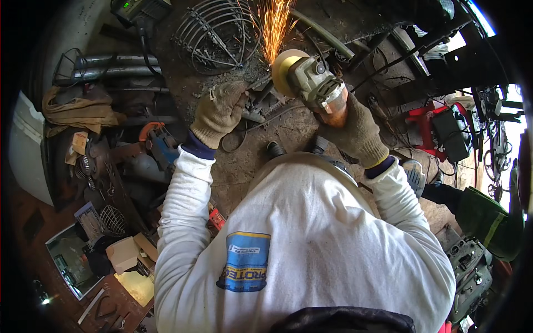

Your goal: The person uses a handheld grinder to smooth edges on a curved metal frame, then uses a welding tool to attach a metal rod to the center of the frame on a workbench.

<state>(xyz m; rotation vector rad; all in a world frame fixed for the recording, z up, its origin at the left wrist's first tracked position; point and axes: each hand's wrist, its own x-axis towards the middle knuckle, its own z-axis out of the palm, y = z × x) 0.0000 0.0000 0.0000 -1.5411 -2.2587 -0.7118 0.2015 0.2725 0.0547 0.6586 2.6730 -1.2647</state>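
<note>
My right hand (358, 132), in a knitted work glove, wraps round the orange-and-grey body of an angle grinder (317, 83). Its yellowish disc (287, 71) meets a small metal piece (265, 95), and orange sparks (275, 28) fly away from me at the contact. My left hand (222, 108), gloved the same way, is closed at the left end of that piece. Glove and disc partly cover the piece, so its full shape cannot be made out.
Beyond my hands lies a round cage of bent metal rods (214, 36). Steel pipes (116, 66) and a brown cloth (78, 110) are at the left. A red-and-black machine (444, 130) stands at the right, with cables about it. Another person's green-clad leg (488, 216) shows at the right.
</note>
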